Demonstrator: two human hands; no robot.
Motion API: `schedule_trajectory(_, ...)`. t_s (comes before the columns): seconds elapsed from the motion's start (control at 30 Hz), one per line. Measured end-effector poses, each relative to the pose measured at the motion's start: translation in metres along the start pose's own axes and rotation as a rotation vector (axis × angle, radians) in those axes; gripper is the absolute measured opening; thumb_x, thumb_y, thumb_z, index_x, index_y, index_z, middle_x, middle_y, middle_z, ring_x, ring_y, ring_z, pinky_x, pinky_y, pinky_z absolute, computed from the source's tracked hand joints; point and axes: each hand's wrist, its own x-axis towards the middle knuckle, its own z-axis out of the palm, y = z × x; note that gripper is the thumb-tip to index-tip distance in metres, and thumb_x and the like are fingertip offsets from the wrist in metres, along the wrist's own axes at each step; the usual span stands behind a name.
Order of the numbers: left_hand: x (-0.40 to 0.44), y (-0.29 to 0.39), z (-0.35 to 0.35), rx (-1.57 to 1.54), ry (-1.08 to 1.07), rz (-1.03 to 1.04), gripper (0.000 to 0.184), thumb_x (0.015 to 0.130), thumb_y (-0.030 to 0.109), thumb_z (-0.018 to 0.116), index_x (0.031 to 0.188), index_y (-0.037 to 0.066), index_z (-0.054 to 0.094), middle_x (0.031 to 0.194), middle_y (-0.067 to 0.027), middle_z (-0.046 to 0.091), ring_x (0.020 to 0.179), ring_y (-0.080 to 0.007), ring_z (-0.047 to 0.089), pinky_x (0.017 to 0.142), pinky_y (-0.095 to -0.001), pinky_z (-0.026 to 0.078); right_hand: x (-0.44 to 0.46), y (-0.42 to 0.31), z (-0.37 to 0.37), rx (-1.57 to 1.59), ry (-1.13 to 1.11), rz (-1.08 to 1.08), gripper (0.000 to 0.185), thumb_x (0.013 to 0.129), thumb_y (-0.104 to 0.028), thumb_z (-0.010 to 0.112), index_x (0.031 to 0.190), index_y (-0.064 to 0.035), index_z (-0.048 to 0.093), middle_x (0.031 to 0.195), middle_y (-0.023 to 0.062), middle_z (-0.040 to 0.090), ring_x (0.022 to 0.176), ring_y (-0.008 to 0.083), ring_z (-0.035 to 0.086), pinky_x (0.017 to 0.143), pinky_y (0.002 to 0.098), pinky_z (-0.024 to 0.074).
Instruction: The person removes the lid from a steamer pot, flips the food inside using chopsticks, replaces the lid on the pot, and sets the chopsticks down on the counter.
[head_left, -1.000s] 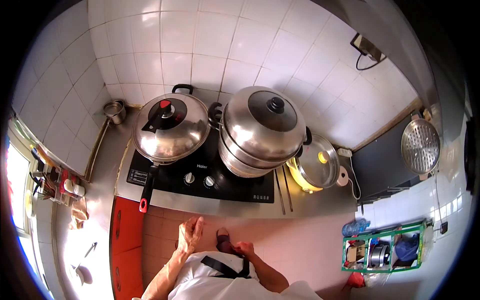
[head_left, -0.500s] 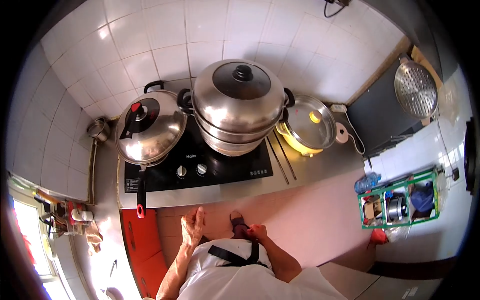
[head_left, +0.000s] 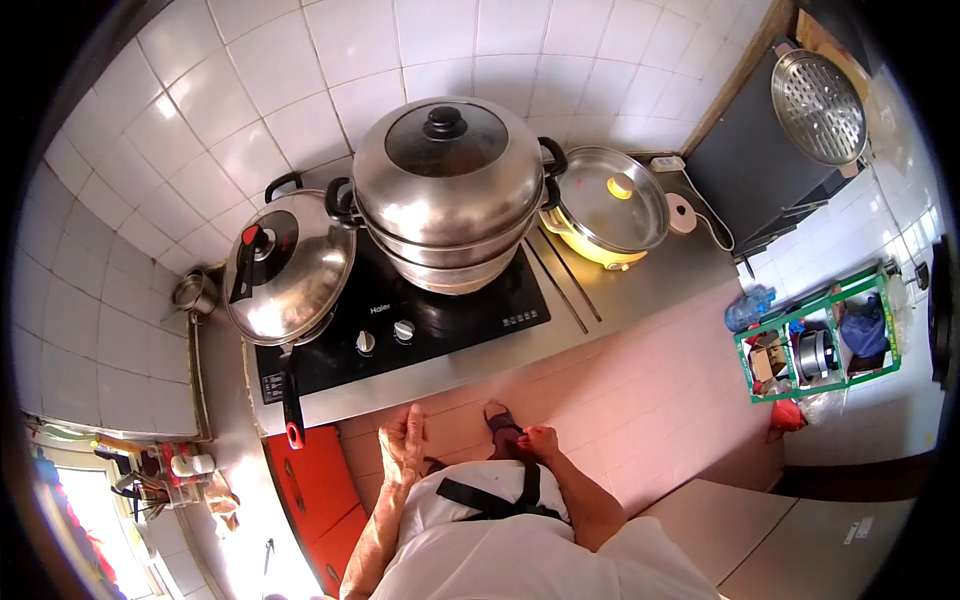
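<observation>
My left hand (head_left: 402,447) is raised in front of the counter's front edge, fingers stretched upward, holding nothing I can see. Lower and to the right, my right hand (head_left: 540,443) is closed beside the black strap (head_left: 526,485) across my white shirt; whether anything is in its fingers is hidden. Beyond my hands, a tall stacked steamer pot (head_left: 436,190) with a domed lid stands on the black gas hob (head_left: 450,335). To its left is a lidded wok (head_left: 300,270), its long black handle (head_left: 291,405) reaching over the counter edge toward my left hand.
Right of the steamer, a yellow electric pan (head_left: 590,245) has a glass lid, with long chopsticks (head_left: 565,280) lying beside it. A small metal cup (head_left: 195,291) stands in the left corner. Red cabinet doors (head_left: 315,480) are below. A green-framed rack (head_left: 818,380) stands at right.
The view has tilted and shifted, so the cookware and rack appear displaced. Both hands keep nearly the same pose; no item has been picked up or put down.
</observation>
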Motion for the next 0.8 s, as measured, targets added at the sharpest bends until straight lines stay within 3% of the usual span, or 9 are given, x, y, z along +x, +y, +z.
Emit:
schedule_trajectory(0.03, 0.001, 0.0, 0.0, 0.003, 0.005, -0.001, 0.044, 0.102, 0.036, 0.056, 0.084, 0.0, 0.071, 0.054, 0.0011, 0.053, 0.052, -0.0056, 0.048, 0.048, -0.0249, 0.038, 0.005, 0.002, 0.0, 0.011, -0.014, 0.032, 0.024, 0.092, -0.014, 0.057, 0.103, 0.0056, 0.065, 0.082, 0.0197, 0.071, 0.065, 0.0261, 0.07, 0.061, 0.0346, 0.0604)
schedule_trajectory(0.07, 0.002, 0.0, 0.0, -0.016, 0.007, -0.006, 0.043, 0.102, 0.036, 0.056, 0.084, 0.0, 0.071, 0.054, 0.0013, 0.053, 0.052, -0.0056, 0.047, 0.048, -0.025, 0.038, 0.003, -0.002, 0.002, 0.009, -0.021, 0.032, 0.024, 0.092, -0.014, 0.057, 0.103, 0.0056, 0.065, 0.082, 0.0197, 0.071, 0.065, 0.0261, 0.07, 0.061, 0.0346, 0.0604)
schedule_trajectory(0.2, 0.0, 0.011, -0.003, 0.004, 0.003, -0.017, 0.038, 0.103, 0.029, 0.055, 0.083, 0.0, 0.068, 0.059, 0.0026, 0.053, 0.054, -0.0044, 0.045, 0.05, -0.023, 0.035, 0.008, -0.005, 0.001, 0.001, -0.035, 0.046, 0.022, 0.091, -0.014, 0.059, 0.1, 0.005, 0.066, 0.082, 0.0193, 0.071, 0.065, 0.0259, 0.07, 0.061, 0.0345, 0.0605)
schedule_trajectory(0.3, 0.001, 0.003, -0.002, -0.026, 0.036, -0.022, 0.042, 0.101, 0.035, 0.057, 0.084, 0.0, 0.072, 0.054, 0.0011, 0.053, 0.052, -0.0056, 0.047, 0.047, -0.0258, 0.036, 0.018, 0.0, -0.003, -0.044, -0.055, 0.039, 0.02, 0.09, -0.013, 0.06, 0.097, 0.0048, 0.066, 0.082, 0.0188, 0.071, 0.065, 0.0254, 0.07, 0.061, 0.0344, 0.0605)
schedule_trajectory(0.63, 0.004, 0.0, 0.004, -0.062, 0.055, -0.033, 0.042, 0.102, 0.034, 0.056, 0.082, 0.0, 0.07, 0.054, 0.0007, 0.054, 0.052, -0.006, 0.047, 0.047, -0.0258, 0.036, 0.028, 0.003, -0.012, -0.173, -0.063, -0.076, 0.021, 0.09, -0.014, 0.059, 0.091, 0.006, 0.066, 0.079, 0.0182, 0.07, 0.065, 0.0238, 0.069, 0.061, 0.0338, 0.06)
schedule_trajectory(0.8, 0.005, 0.008, 0.009, -0.088, 0.011, -0.031, 0.04, 0.104, 0.029, 0.053, 0.082, -0.001, 0.065, 0.059, 0.0005, 0.053, 0.054, -0.0048, 0.044, 0.049, -0.0227, 0.034, 0.01, -0.013, -0.01, -0.039, -0.04, -0.001, 0.022, 0.089, -0.014, 0.058, 0.092, 0.0061, 0.066, 0.079, 0.0178, 0.07, 0.066, 0.0239, 0.069, 0.062, 0.0337, 0.0598)
